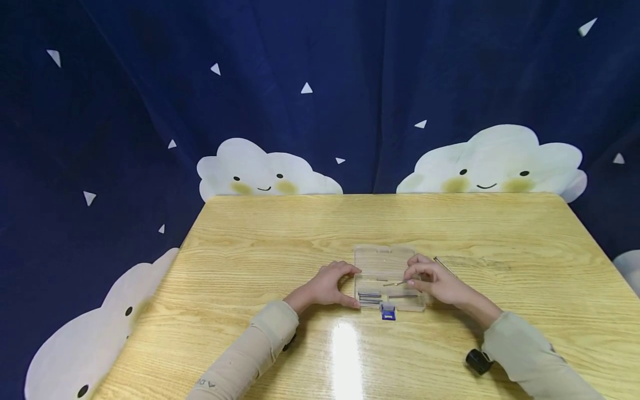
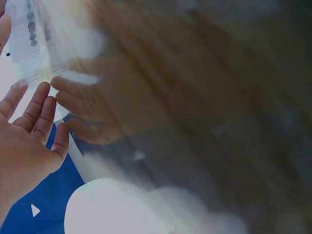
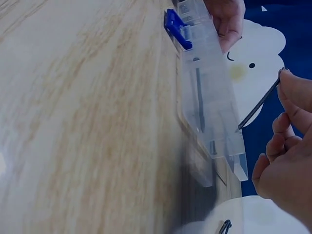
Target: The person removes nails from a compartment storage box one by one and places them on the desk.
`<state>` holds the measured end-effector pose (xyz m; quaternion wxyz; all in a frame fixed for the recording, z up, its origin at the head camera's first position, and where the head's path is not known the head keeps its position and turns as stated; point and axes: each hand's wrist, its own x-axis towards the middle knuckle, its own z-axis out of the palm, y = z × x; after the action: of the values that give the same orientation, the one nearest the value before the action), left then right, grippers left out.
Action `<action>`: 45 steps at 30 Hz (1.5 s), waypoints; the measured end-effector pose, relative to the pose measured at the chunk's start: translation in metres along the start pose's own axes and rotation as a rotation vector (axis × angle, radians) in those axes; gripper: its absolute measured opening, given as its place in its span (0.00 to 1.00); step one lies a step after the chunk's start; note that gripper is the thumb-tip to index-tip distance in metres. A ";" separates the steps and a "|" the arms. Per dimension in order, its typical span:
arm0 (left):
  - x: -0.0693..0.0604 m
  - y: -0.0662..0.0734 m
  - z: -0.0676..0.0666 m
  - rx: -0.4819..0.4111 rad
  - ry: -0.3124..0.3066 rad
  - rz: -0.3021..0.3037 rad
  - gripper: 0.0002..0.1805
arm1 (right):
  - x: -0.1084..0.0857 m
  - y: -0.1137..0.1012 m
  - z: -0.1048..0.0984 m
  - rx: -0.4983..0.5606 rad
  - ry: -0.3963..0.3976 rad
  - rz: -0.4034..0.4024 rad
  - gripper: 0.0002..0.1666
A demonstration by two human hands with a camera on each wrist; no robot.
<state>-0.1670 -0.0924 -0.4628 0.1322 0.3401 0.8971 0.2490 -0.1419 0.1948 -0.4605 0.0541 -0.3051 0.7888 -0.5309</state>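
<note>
A clear plastic case (image 1: pixel 390 305) lies on the table, lid (image 1: pixel 382 257) raised at the back. Several thin metal rods (image 1: pixel 370 298) lie in its compartments; a blue latch (image 1: pixel 388 312) hangs at its front. My left hand (image 1: pixel 330 284) holds the case's left end between thumb and fingers; in the left wrist view its other fingers (image 2: pixel 36 109) stretch out loosely. Above the case's right part, my right hand (image 1: pixel 435 280) pinches a thin metal nail-like rod (image 3: pixel 261 105) between thumb and forefinger. The rod slants down, its lower tip close to the case; whether they touch I cannot tell.
Another thin metal rod (image 1: pixel 445 266) lies on the wooden table (image 1: pixel 270 233) just beyond my right hand. A dark blue curtain (image 1: pixel 345 44) with white clouds hangs behind the table and along its left side. Glare marks the tabletop near the front.
</note>
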 end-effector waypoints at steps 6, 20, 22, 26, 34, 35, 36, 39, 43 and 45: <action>0.001 0.000 0.000 0.000 -0.007 -0.003 0.39 | -0.002 -0.004 -0.008 0.051 0.023 0.054 0.04; 0.001 0.002 -0.002 -0.005 -0.004 -0.010 0.40 | -0.011 -0.007 -0.023 0.035 0.081 0.074 0.05; 0.000 0.002 -0.002 -0.005 -0.003 -0.010 0.40 | -0.013 -0.006 -0.024 0.042 0.093 0.090 0.06; 0.000 0.002 -0.001 -0.005 -0.004 -0.011 0.40 | -0.017 -0.005 -0.029 0.028 0.115 0.121 0.07; 0.000 0.002 -0.002 0.003 -0.003 -0.014 0.39 | -0.022 0.000 -0.039 -0.008 0.140 0.086 0.06; 0.000 0.002 -0.002 0.005 -0.003 -0.013 0.39 | -0.022 0.001 -0.040 -0.011 0.144 0.084 0.06; 0.000 0.002 -0.002 0.007 -0.003 -0.011 0.39 | -0.022 0.002 -0.041 -0.015 0.147 0.087 0.07; 0.000 0.001 -0.001 0.009 -0.002 -0.007 0.39 | -0.023 0.004 -0.044 -0.033 0.160 0.104 0.08; 0.001 0.000 -0.001 0.012 0.003 -0.005 0.39 | -0.023 0.007 -0.048 -0.057 0.183 0.138 0.10; 0.001 0.000 0.000 0.014 0.003 -0.006 0.39 | -0.023 0.009 -0.050 -0.074 0.192 0.166 0.11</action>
<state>-0.1683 -0.0919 -0.4629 0.1292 0.3381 0.9000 0.2430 -0.1478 0.2497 -0.4526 0.0108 -0.1885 0.8318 -0.5219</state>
